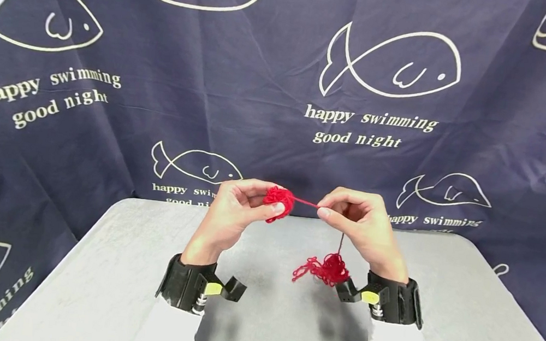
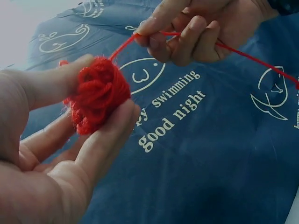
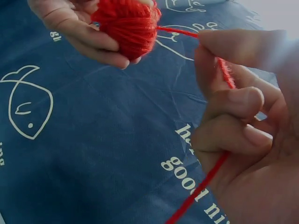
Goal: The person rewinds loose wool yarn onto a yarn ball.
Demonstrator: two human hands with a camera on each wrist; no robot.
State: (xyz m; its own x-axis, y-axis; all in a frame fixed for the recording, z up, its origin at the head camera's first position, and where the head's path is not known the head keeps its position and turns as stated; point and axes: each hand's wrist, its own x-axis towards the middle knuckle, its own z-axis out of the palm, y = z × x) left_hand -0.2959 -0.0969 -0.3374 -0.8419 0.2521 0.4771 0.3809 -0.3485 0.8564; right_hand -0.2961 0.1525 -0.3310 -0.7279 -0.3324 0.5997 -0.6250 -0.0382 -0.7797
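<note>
A small ball of red yarn [image 1: 278, 204] is held between the thumb and fingers of my left hand [image 1: 232, 210], raised over the table. From the ball a short strand [image 1: 305, 201] runs taut to my right hand [image 1: 366, 218], which pinches it between thumb and forefinger. In the right wrist view the yarn [image 3: 198, 193] passes through the curled fingers and leaves below them. Under the right hand the strand drops to a loose, looped tangle of red yarn [image 1: 332, 268]. Wound layers show on the ball [image 3: 128, 28] in the right wrist view.
The grey table [image 1: 268, 324] spreads beneath both hands. Behind it hangs a dark blue cloth [image 1: 270, 93] with white fish drawings and lettering. Each wrist wears a black band [image 1: 188, 283] with a small camera mount.
</note>
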